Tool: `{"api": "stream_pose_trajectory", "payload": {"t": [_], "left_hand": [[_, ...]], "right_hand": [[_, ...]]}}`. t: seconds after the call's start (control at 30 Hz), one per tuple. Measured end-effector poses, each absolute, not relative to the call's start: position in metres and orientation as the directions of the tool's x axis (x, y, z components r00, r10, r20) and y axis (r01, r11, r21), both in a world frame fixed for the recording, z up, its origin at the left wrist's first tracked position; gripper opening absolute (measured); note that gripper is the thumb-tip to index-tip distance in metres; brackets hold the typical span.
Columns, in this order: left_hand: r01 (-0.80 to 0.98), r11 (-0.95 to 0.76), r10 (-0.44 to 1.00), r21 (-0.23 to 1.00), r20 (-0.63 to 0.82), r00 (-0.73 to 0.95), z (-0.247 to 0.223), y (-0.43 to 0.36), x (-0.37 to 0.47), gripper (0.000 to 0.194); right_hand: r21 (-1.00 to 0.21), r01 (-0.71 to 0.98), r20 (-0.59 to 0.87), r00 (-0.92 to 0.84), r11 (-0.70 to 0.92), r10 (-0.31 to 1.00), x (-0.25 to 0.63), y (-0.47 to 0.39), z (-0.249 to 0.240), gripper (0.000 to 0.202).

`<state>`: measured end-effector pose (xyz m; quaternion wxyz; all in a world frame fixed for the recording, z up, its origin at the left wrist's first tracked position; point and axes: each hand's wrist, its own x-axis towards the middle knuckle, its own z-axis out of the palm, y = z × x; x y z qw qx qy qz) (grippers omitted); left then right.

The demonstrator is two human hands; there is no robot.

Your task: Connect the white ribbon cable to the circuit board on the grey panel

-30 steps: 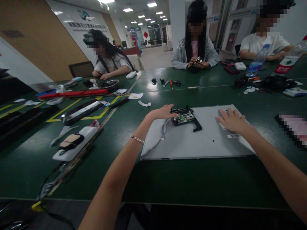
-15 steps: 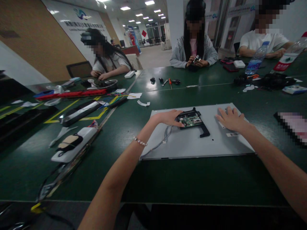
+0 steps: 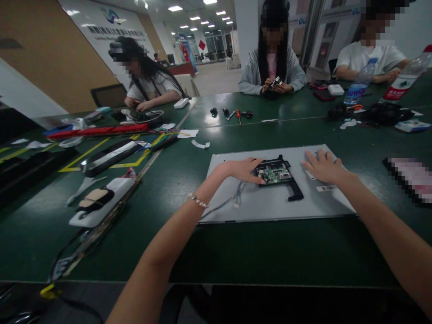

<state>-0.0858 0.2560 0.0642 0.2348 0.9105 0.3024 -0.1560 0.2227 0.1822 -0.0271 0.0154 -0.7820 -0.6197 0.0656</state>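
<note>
A flat grey-white panel [image 3: 222,211] lies before me on the table. On it is a green circuit board [image 3: 275,176] in a black plastic bracket [image 3: 296,192]. My left hand [image 3: 243,171] pinches the left side of the board and bracket, thumb at the near edge and fingers at the far edge. Grey cables [image 3: 222,202] run from beneath this hand to the panel's lower left. My right hand [image 3: 326,166] rests open on the panel's right part, fingers spread, beside a white label [image 3: 326,188].
At left lie a white device [image 3: 101,202] with cables and red strips [image 3: 97,130]. Farther off are a red screwdriver [image 3: 239,116], a wrench [image 3: 231,115] and several dark small parts. A phone-like slab [image 3: 410,180] and bottles [image 3: 362,81] stand right. Several people sit opposite.
My left hand has slid the circuit board and bracket to the right and slightly toward me across the panel. The right hand stays in about the same place.
</note>
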Motion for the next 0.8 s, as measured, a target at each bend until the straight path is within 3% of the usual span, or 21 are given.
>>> {"api": "stream_pose_trajectory", "payload": {"t": [0.8], "left_hand": [[0.67,-0.671,0.475,0.316,-0.511,0.716,0.059,0.26,-0.091,0.114]], "right_hand": [[-0.166,0.968,-0.111,0.173,-0.19,0.979,0.236,0.188,-0.035,0.08]]}}
